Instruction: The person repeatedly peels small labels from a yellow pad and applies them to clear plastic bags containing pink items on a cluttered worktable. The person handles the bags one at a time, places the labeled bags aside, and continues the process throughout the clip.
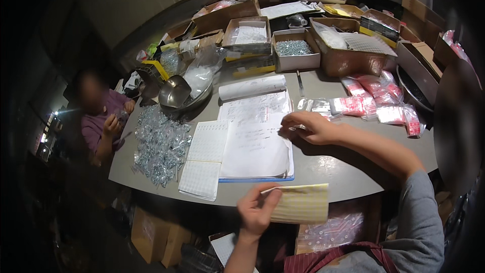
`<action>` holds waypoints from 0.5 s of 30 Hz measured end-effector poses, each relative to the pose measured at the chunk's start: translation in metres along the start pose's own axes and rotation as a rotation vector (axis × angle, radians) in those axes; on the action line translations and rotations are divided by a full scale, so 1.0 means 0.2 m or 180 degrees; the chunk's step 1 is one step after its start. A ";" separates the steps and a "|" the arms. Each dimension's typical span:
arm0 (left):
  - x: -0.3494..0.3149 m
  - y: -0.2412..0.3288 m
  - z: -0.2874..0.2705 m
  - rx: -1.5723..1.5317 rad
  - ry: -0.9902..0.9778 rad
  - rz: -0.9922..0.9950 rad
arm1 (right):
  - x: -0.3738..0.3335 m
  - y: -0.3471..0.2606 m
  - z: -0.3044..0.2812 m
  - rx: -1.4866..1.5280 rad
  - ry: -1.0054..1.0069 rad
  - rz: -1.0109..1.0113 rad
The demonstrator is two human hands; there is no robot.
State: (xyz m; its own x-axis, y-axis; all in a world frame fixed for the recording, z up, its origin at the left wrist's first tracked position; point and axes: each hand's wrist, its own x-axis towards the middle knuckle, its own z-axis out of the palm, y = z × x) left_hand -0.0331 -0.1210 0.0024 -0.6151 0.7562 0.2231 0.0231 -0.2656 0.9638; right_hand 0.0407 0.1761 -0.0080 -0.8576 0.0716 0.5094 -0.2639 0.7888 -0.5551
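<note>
My left hand (256,211) pinches the left end of a yellowish sheet of small labels (301,203), held out over the table's front edge. My right hand (314,127) hovers at the right side of a clipboard with written papers (252,146). Its fingers are bent together, and what they hold, if anything, is too small to name. Small clear plastic bags (317,106) lie just beyond that hand. Left of the papers rests a white label sheet (206,156) with a band around it.
Filled clear bags of metal parts (160,144) are heaped at left, below a metal scoop (175,91) in a bowl. Red-and-white packets (361,98) lie at right. A pen (300,83) and boxes of hardware (296,49) are farther back. A person (103,111) sits at left.
</note>
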 end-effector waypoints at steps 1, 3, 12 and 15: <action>0.05 0.01 -0.07 0.0344 -0.0280 0.0221 | -0.05 0.02 -0.02 0.0150 -0.0115 0.0185; 0.23 0.11 -0.10 0.0762 -0.0845 0.0328 | -0.12 0.00 -0.08 0.0444 -0.0337 0.0588; 1.01 -0.04 -0.06 0.2455 -0.2288 -0.0107 | -0.25 -0.03 -0.15 0.1003 -0.0219 0.0682; 1.01 -0.07 0.06 0.2625 -0.2541 -0.0253 | -0.35 -0.12 -0.22 0.0869 -0.0167 0.0727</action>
State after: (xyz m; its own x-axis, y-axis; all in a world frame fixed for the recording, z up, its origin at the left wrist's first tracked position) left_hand -0.1479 0.0425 0.0354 0.0298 0.9948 -0.0975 0.6965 0.0493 0.7158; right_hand 0.1262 0.1789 -0.0002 -0.9277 0.1900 0.3214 -0.1651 0.5633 -0.8096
